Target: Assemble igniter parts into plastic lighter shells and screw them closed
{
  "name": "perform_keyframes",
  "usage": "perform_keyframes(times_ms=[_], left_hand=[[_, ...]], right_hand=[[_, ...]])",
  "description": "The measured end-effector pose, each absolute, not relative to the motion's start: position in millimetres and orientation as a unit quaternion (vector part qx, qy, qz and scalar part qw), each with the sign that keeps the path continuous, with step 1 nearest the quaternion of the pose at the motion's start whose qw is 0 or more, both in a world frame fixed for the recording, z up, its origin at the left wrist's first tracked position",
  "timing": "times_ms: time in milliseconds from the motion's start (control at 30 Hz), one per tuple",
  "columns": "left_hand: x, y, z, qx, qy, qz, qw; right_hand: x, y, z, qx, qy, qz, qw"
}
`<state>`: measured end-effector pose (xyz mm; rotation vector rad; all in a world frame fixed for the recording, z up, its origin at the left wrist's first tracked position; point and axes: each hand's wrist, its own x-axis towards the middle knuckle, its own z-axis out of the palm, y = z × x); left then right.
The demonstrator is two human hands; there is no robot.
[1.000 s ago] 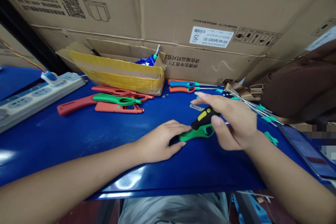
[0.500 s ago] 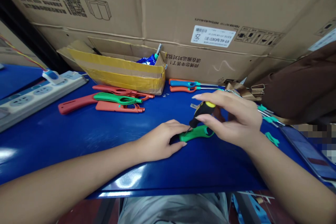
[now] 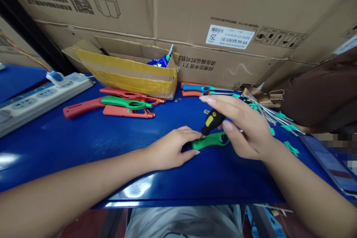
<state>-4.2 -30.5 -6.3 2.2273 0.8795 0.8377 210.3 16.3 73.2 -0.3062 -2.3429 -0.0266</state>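
A green plastic lighter handle point(image 3: 210, 140) lies flat on the blue table, its looped end to the right. My left hand point(image 3: 178, 148) pinches its left end between thumb and fingers, pressing it to the table. In my right hand point(image 3: 245, 126) is a short screwdriver point(image 3: 212, 122) with a black and yellow grip, tilted, its thin shaft down on the left end of the green handle. Thumb and fingers close round the top of the grip. Whether a screw sits under the tip is too small to tell.
Red and green lighter handles point(image 3: 126, 101) lie to the left, near a taped carton point(image 3: 125, 78) and a power strip point(image 3: 41, 100). Blue and orange lighters point(image 3: 195, 89) lie at the back. Metal tubes with teal pieces point(image 3: 279, 121) and a phone point(image 3: 329, 160) are at right.
The screwdriver grip has turned, now showing a yellow patch on its side, and my right fingers have shifted around it. My left hand and the green handle keep their places.
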Motion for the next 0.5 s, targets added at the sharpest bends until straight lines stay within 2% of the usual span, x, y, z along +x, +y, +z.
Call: perform_keyframes(times_ms=[67,167,233,300,400,500], left_hand=[[-4.3,-30.6,-5.9,0.838,0.332,0.312,0.299],[-3.8,-30.5,-5.5,0.837,0.331,0.313,0.302],[-3.4,-30.5,-5.4,0.837,0.332,0.313,0.304],[-3.3,-30.4,-5.4,0.836,0.333,0.313,0.304],[-3.5,-30.4,-5.3,0.836,0.332,0.311,0.305],[-3.8,-30.4,-5.4,0.837,0.332,0.309,0.306]], right_hand=[[209.6,16.5,72.8,-0.139,-0.907,0.037,0.396],[209.7,17.7,71.8,-0.135,-0.888,-0.030,0.438],[210.5,17.8,72.2,-0.114,-0.902,-0.051,0.413],[210.7,16.6,73.3,-0.116,-0.918,0.015,0.380],[209.8,14.4,73.5,-0.128,-0.904,0.085,0.400],[209.2,13.7,71.1,-0.121,-0.895,-0.021,0.428]])
